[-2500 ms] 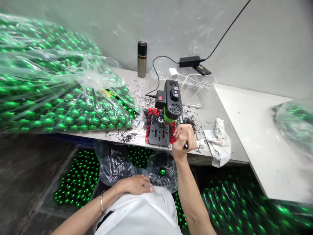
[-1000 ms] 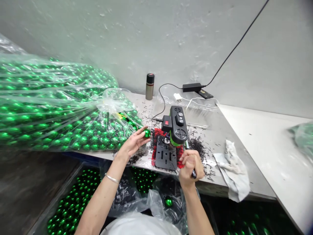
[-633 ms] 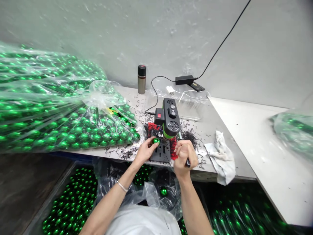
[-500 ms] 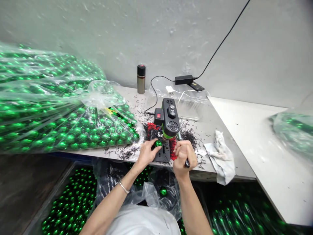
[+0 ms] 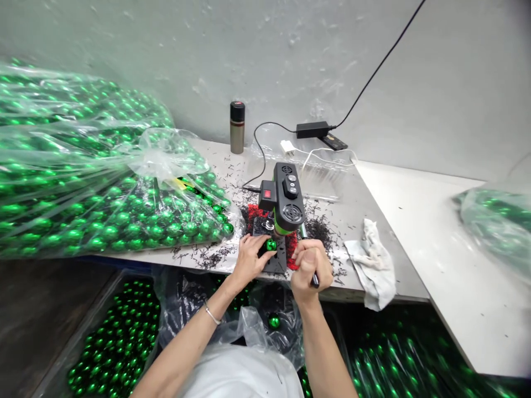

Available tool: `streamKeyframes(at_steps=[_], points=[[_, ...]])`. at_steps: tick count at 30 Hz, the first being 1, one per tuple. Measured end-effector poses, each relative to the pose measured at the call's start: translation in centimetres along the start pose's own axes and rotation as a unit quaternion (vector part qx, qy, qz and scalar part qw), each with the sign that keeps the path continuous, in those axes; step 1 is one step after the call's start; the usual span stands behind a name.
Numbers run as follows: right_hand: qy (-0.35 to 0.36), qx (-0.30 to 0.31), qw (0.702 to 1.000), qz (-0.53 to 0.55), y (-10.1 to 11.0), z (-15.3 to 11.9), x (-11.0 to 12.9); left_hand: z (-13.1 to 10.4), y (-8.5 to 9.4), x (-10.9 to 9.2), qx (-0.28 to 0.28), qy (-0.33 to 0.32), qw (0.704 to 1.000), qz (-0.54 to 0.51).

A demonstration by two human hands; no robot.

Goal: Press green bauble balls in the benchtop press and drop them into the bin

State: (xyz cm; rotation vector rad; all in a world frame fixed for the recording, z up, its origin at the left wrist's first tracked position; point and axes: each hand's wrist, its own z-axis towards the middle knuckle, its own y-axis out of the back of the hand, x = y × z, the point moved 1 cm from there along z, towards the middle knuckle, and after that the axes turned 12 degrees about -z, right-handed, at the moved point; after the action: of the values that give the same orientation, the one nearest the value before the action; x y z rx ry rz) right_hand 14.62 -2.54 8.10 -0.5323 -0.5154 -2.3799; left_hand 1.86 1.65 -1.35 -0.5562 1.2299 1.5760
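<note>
Pinching shiny green ball (image 5: 271,244) with left hand (image 5: 249,258), over flat black slotted plate (image 5: 279,263).
Clenching right hand (image 5: 311,266) around black-ended lever (image 5: 315,281) of black-and-green machine (image 5: 287,200) on grey worktop (image 5: 367,199).

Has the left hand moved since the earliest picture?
Yes: judged against the black machine, the left hand has gone forward, from near the white shirt to the machine's base plate, now holding a green ball.

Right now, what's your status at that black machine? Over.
Left hand pinching a green ball at the black plate. Right hand gripping the lever. Black bits scattered around the machine.
</note>
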Motion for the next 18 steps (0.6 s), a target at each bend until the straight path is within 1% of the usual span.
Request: streamKeyframes(at_steps=[3, 8, 11, 14, 18], points=[[0.001, -0.004, 1.0, 0.003, -0.2, -0.8, -0.6, 0.1, 0.2, 0.5, 0.015, -0.002, 1.0, -0.022], [0.035, -0.016, 0.999, 0.009, -1.1, -3.3, -2.3, 0.0, 0.0, 0.8, -0.002, -0.018, 1.0, -0.024], [0.035, -0.027, 0.999, 0.0, -1.6, -4.5, -3.1, -0.1, -0.2, 0.8, -0.01, -0.02, 1.0, -0.019], [0.032, -0.044, 0.998, 0.005, -1.9, -5.1, -3.5, -0.2, -0.2, 0.7, -0.011, -0.022, 1.0, -0.017], [0.032, -0.041, 0.999, -0.001, -2.0, -5.2, -3.7, -0.2, -0.3, 0.8, -0.016, -0.031, 0.999, -0.018]])
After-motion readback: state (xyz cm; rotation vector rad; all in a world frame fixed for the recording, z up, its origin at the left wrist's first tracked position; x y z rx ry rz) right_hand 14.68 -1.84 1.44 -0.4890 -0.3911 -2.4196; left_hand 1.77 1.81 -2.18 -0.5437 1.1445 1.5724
